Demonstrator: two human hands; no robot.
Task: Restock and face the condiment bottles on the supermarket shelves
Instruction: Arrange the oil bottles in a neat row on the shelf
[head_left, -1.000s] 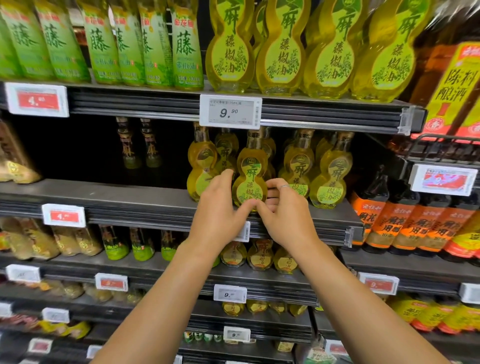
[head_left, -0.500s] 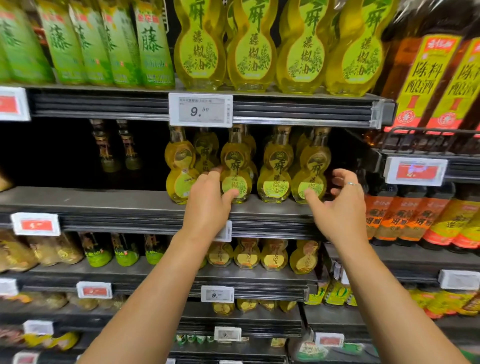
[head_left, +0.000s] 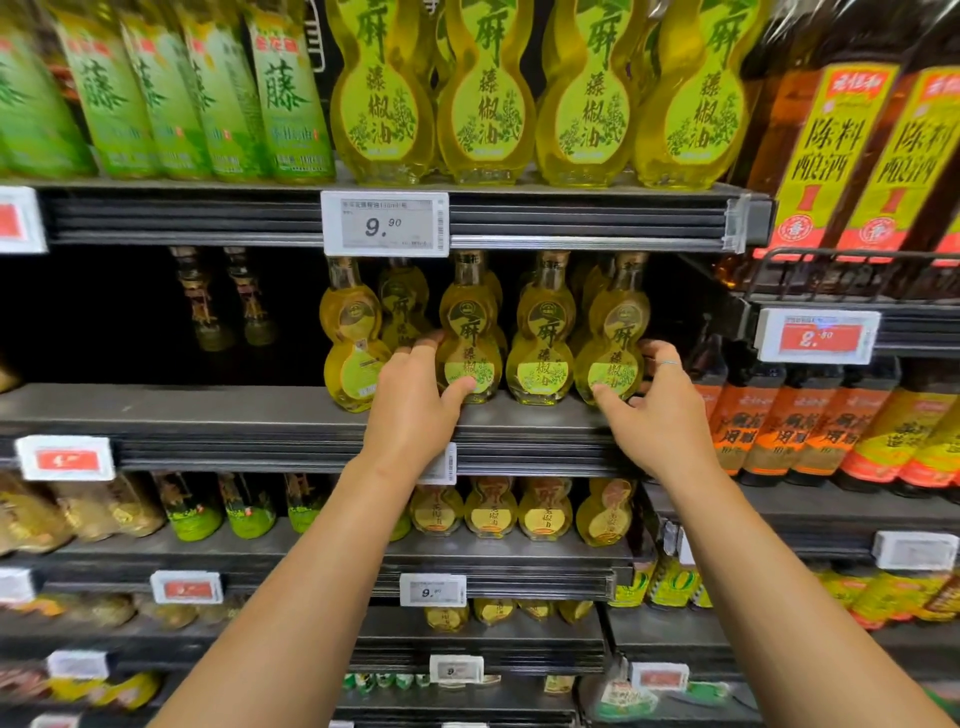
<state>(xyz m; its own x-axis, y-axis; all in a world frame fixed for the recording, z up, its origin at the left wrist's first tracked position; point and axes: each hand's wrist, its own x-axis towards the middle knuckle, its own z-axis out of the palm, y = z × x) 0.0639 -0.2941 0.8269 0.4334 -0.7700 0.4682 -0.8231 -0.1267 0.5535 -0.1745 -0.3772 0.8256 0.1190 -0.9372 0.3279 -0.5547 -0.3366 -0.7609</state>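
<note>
Head view: four gourd-shaped oil bottles stand in a front row on the middle shelf (head_left: 208, 415), close together near its lip. The left hand (head_left: 410, 410) grips the second bottle (head_left: 470, 338), the right hand (head_left: 660, 410) the fourth bottle (head_left: 613, 338); fingers (head_left: 652, 349) half-curled, thumbs on labels. A hard twist could topple neighbours or drag one off.
</note>
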